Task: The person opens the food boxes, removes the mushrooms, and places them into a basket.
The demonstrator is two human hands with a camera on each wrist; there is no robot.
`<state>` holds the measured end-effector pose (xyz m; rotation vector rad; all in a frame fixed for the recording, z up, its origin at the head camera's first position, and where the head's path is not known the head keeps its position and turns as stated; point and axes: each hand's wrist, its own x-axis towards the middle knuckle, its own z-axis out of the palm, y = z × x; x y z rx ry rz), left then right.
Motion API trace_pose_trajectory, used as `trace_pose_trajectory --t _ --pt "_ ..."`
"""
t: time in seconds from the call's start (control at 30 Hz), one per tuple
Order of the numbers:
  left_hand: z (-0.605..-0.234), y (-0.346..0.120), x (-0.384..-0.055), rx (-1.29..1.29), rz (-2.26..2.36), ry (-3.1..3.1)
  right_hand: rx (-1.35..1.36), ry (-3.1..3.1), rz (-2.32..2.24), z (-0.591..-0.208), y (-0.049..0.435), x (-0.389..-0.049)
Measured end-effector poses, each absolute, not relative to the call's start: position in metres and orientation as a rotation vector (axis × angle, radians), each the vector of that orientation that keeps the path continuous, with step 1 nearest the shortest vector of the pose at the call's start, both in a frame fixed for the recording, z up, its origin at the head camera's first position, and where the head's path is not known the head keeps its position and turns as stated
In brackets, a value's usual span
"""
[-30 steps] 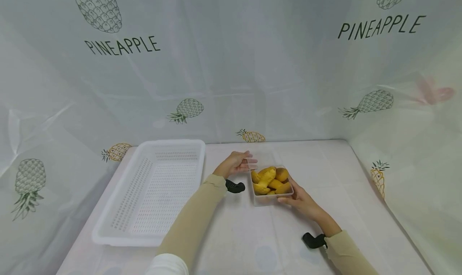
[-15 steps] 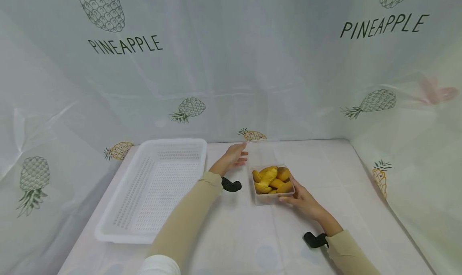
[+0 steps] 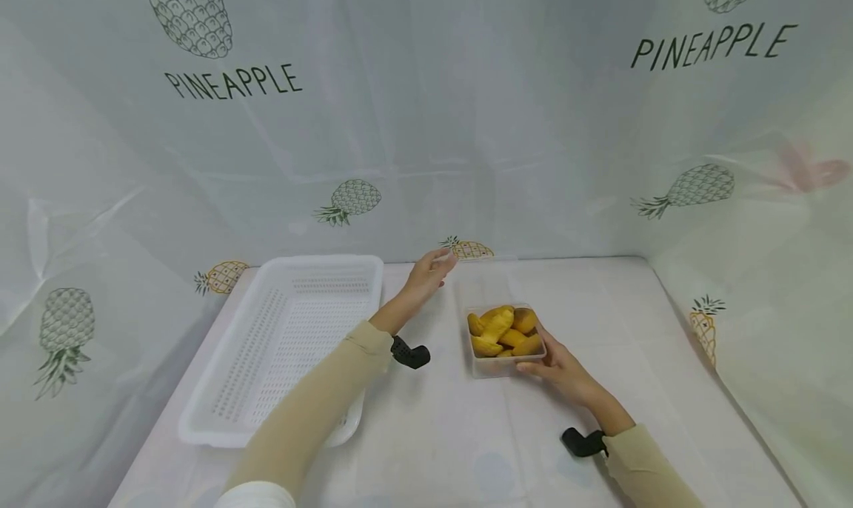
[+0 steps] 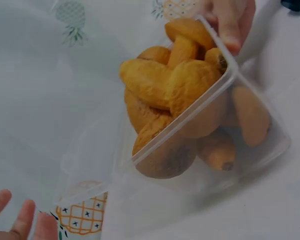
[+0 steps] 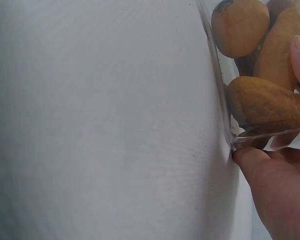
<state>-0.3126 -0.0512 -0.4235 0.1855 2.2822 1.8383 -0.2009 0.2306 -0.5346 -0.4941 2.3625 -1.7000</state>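
Note:
A clear plastic box (image 3: 492, 369) sits on the table, filled with lumpy yellow-orange pieces (image 4: 190, 85), one shaped like a mushroom. Its see-through lid (image 3: 483, 280) stands raised behind it. My right hand (image 3: 563, 375) grips the box at its right front corner, thumb along the front and fingers along the side. The left hand (image 3: 425, 277) hovers beside the lid's upper left corner. In the left wrist view its fingertips (image 4: 24, 220) show spread, a little apart from the lid, with nothing held.
A white perforated basket (image 3: 189, 419) occupies the left of the white-covered table (image 3: 433, 434). A pineapple-print curtain (image 3: 413, 123) rises along the back edge and both sides. Black wrist cameras (image 3: 409, 354) are strapped to both wrists.
The left hand has left its place by the lid's left side and moved back and up to the upper corner. The lid has swung further back. The right hand keeps its grip on the box.

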Motion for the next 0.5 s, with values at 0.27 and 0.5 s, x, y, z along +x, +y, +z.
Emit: trace_pose_trajectory --t 0.27,0.5 --pt "-0.419 -0.045 -0.294 0.556 1.756 2.311 -0.526 2.338 -1.730 -0.535 0.231 -0.202" --pt "-0.427 -0.036 -0.287 0.834 1.542 2.310 -0.537 2.311 -1.773 -0.537 0.230 -0.202"
